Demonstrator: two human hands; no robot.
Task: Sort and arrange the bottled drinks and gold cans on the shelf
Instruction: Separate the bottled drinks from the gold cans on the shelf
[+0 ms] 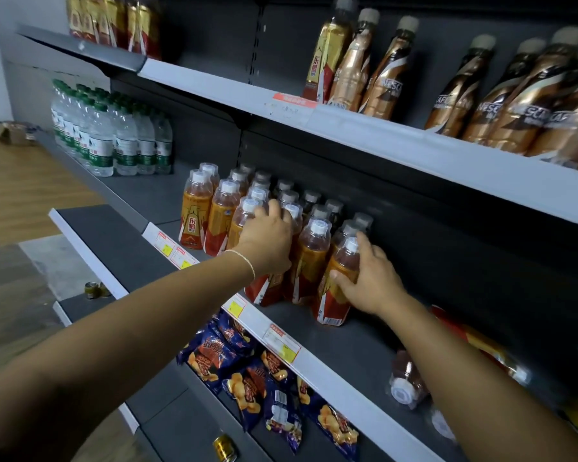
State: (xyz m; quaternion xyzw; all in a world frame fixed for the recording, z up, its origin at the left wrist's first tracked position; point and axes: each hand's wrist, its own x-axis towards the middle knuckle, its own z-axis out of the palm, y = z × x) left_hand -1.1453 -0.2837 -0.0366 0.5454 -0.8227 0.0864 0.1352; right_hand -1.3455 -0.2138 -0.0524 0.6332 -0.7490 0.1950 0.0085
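Several orange drink bottles (311, 255) with white caps stand in rows on the dark middle shelf (347, 341). My left hand (267, 238) grips a front-row bottle among them. My right hand (367, 278) holds the rightmost front bottle (331, 295) by its shoulder. One bottle (406, 381) lies on its side further right on the same shelf, partly behind my right forearm. A gold can (226, 448) sits on the low shelf near the bottom edge, and another gold can (92, 290) stands at the left on a lower ledge.
Brown coffee bottles (514, 95) and one gold bottle (327, 51) line the upper shelf. Water bottles (114, 138) stand at the left on the middle shelf. Blue snack bags (247, 368) lie below. Bare shelf shows between the water and the orange bottles.
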